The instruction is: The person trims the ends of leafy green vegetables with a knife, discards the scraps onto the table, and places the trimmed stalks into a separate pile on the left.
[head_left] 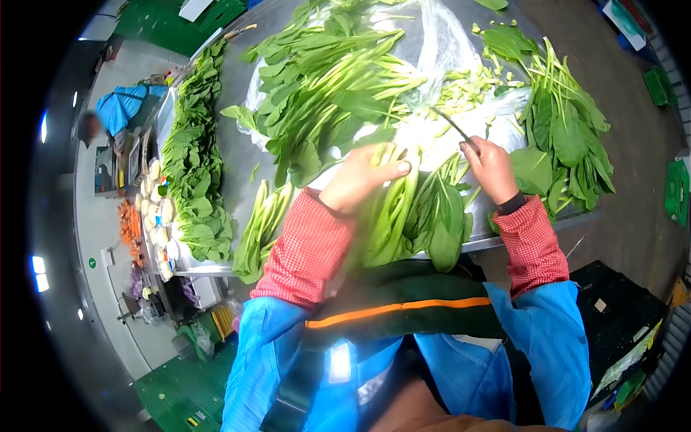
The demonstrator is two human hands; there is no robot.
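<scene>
My left hand (363, 176) is closed around pale-stemmed leafy greens (391, 212), its thumb lying along the top; the fingers are partly hidden and slightly blurred. In my right hand (495, 169) is a thin dark knife (452, 124), its blade pointing up and left over a glaring bright patch of the metal table (241, 162). Loose leafy greens (440, 216) lie between my hands at the near edge. Beyond the knife, cut stem pieces (461, 93) are scattered beside clear plastic film (440, 43).
A large heap of greens (331, 86) spreads across the table's middle, and a long row (194, 151) lines its left side. More greens (568, 129) hang over the right edge. A small bunch (263, 227) lies left of my forearm. Another person in blue (121, 108) is far left.
</scene>
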